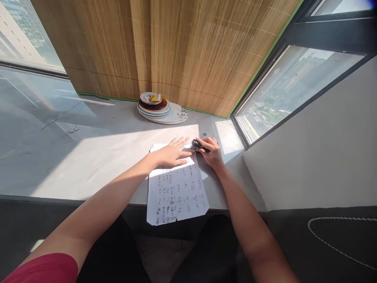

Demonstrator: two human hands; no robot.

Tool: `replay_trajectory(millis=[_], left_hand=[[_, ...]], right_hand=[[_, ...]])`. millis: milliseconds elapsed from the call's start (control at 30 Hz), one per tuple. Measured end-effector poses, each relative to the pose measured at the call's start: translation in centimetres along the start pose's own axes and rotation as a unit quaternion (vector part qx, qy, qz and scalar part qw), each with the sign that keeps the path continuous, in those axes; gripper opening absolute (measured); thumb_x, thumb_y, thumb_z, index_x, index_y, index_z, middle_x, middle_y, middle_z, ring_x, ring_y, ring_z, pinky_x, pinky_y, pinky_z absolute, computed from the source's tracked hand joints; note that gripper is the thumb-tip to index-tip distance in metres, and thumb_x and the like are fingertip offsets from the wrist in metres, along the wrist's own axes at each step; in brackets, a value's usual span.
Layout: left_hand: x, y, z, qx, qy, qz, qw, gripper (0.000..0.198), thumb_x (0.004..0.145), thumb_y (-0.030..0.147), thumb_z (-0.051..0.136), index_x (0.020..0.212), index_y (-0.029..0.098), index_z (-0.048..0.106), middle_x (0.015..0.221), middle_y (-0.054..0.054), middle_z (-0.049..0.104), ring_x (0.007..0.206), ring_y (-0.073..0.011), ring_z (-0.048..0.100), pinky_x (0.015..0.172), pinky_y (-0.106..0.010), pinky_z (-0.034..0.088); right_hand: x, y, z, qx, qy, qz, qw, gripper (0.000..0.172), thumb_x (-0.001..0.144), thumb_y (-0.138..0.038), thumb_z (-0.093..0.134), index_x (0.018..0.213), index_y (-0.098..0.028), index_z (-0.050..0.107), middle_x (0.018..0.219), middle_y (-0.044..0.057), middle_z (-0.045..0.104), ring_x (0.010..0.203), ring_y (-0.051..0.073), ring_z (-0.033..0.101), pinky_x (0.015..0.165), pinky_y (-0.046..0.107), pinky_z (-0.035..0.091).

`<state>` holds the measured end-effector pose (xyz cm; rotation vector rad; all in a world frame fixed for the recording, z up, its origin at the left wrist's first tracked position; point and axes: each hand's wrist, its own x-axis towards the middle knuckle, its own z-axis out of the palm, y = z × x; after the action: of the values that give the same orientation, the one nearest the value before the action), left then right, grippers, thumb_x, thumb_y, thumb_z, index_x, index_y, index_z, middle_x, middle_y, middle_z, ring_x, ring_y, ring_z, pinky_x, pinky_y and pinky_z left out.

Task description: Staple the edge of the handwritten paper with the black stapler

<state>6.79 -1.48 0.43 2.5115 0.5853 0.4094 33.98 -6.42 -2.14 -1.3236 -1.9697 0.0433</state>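
Note:
Sheets of paper (pixel 176 192) covered in handwriting lie on the window ledge, their near end hanging past the ledge's front edge. My left hand (pixel 172 153) rests flat on the upper part of the paper, fingers spread. A black stapler (pixel 195 144) sits at the paper's upper right corner, with my right hand (pixel 212 153) closed around it. The stapler's jaw is at the paper's edge; whether it is pressed down I cannot tell. Near my right hand, two small dark strips (pixel 204 134), possibly staples, lie on the ledge.
A stack of plates (pixel 153 108) with a small yellow packet (pixel 154 98) on top stands at the back, before a bamboo blind (pixel 176 51). A white wall (pixel 309 145) bounds the right side. A twisted cord (pixel 332 218) hangs at lower right.

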Motion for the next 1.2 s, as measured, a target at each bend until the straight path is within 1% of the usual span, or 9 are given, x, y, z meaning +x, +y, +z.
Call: replay_trajectory(millis=[167,267,400,533,667,800,900,1067,1200], left_hand=[[0.4,-0.4,0.3,0.000,-0.035,0.009,0.999,0.044,0.099,0.053,0.073,0.141,0.040,0.079,0.173,-0.004,0.054,0.171,-0.0381,0.027,0.140,-0.064,0.012],[0.5,-0.2,0.3,-0.013,-0.048,0.003,0.999,0.046,0.098,0.052,0.075,0.141,0.040,0.078,0.164,-0.005,0.062,0.172,-0.0357,0.026,0.141,-0.061,0.009],[0.5,0.4,0.2,-0.030,-0.050,0.010,0.998,0.041,0.097,0.051,0.076,0.136,0.038,0.080,0.155,-0.005,0.070,0.169,-0.0367,0.030,0.141,-0.062,0.009],[0.6,0.4,0.3,-0.032,-0.048,0.004,0.998,0.046,0.095,0.052,0.077,0.140,0.040,0.078,0.154,-0.004,0.071,0.170,-0.0362,0.030,0.140,-0.060,0.011],[0.5,0.1,0.4,0.008,-0.060,0.031,0.998,0.045,0.101,0.051,0.068,0.144,0.042,0.076,0.153,-0.006,0.070,0.171,-0.0363,0.026,0.139,-0.063,0.011],[0.5,0.3,0.4,-0.002,-0.056,0.022,0.998,0.045,0.099,0.050,0.071,0.143,0.040,0.076,0.151,-0.006,0.071,0.168,-0.0375,0.032,0.139,-0.064,0.012],[0.5,0.5,0.3,-0.009,-0.058,0.013,0.998,0.044,0.099,0.049,0.073,0.142,0.040,0.077,0.151,-0.005,0.072,0.167,-0.0367,0.032,0.139,-0.063,0.010],[0.5,0.2,0.5,-0.001,-0.062,0.037,0.997,0.034,0.102,0.049,0.069,0.132,0.038,0.082,0.151,-0.006,0.071,0.163,-0.0399,0.038,0.138,-0.066,0.005],[0.4,0.0,0.6,-0.003,-0.063,0.035,0.997,0.034,0.102,0.049,0.070,0.131,0.036,0.082,0.150,-0.007,0.071,0.161,-0.0390,0.041,0.139,-0.066,0.004]], right_hand=[[0.0,-0.9,0.3,-0.046,-0.029,-0.015,0.998,0.049,0.113,-0.025,0.057,0.157,-0.042,0.067,0.120,0.007,0.072,0.109,0.030,0.061,0.105,0.049,0.052],[0.0,-1.3,0.6,-0.061,-0.019,-0.012,0.998,0.047,0.114,-0.027,0.053,0.157,-0.043,0.068,0.119,0.008,0.072,0.107,0.030,0.060,0.103,0.050,0.050],[-0.1,-1.9,0.8,-0.064,-0.007,-0.014,0.998,0.045,0.115,-0.030,0.053,0.154,-0.043,0.070,0.117,0.008,0.072,0.105,0.030,0.059,0.104,0.052,0.048],[-0.2,-2.1,0.9,-0.073,-0.009,-0.018,0.997,0.047,0.114,-0.027,0.051,0.153,-0.043,0.071,0.118,0.009,0.070,0.106,0.031,0.058,0.104,0.052,0.047],[-0.2,-1.9,1.0,-0.081,-0.009,-0.027,0.996,0.051,0.112,-0.025,0.052,0.157,-0.044,0.067,0.116,0.009,0.069,0.105,0.031,0.059,0.103,0.053,0.049],[-0.2,-2.0,1.1,-0.096,-0.006,-0.035,0.995,0.052,0.111,-0.022,0.052,0.155,-0.043,0.069,0.115,0.009,0.069,0.105,0.031,0.059,0.102,0.053,0.048],[-0.2,-2.2,1.1,-0.105,-0.005,-0.035,0.994,0.052,0.111,-0.019,0.051,0.153,-0.043,0.071,0.115,0.009,0.069,0.104,0.030,0.059,0.101,0.052,0.047],[-0.3,-2.4,1.2,-0.094,-0.006,-0.025,0.995,0.051,0.110,-0.020,0.052,0.151,-0.043,0.073,0.114,0.009,0.070,0.107,0.031,0.058,0.105,0.056,0.045],[-0.3,-2.7,1.3,-0.084,-0.005,-0.015,0.996,0.050,0.109,-0.017,0.052,0.146,-0.042,0.077,0.116,0.009,0.070,0.107,0.031,0.056,0.107,0.056,0.043]])
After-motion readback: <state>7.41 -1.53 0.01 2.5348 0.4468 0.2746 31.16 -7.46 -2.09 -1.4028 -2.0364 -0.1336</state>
